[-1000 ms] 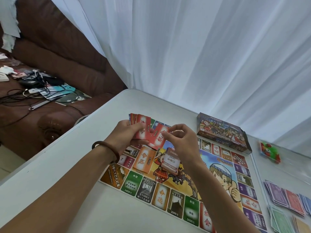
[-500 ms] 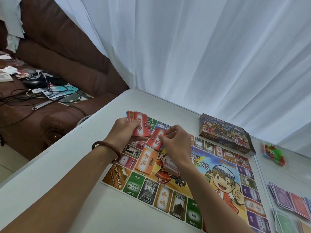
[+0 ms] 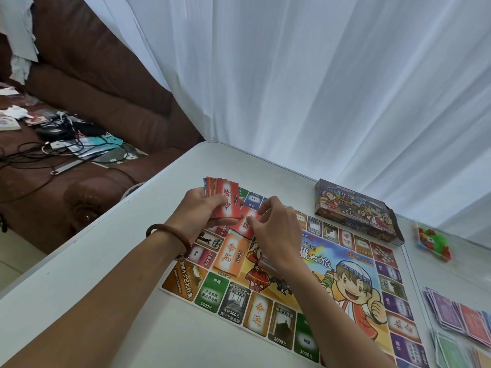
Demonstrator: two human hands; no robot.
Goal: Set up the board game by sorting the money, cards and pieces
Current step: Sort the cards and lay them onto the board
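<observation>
Worktop (image 3: 87, 296): open surface at lower left and along the far edge.
Obstacles: game board (image 3: 353, 277), centre; box (image 3: 356, 212), upper right; blurred pieces (image 3: 433, 243), right edge; card piles (image 3: 459, 322), lower right.

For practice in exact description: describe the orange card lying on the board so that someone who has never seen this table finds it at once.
A colourful game board lies on the white table. Just inside its left row of squares, below the hands, is the orange card. The red cards nearby sit in the left hand and right hand; this one is orange and lies flat.
</observation>
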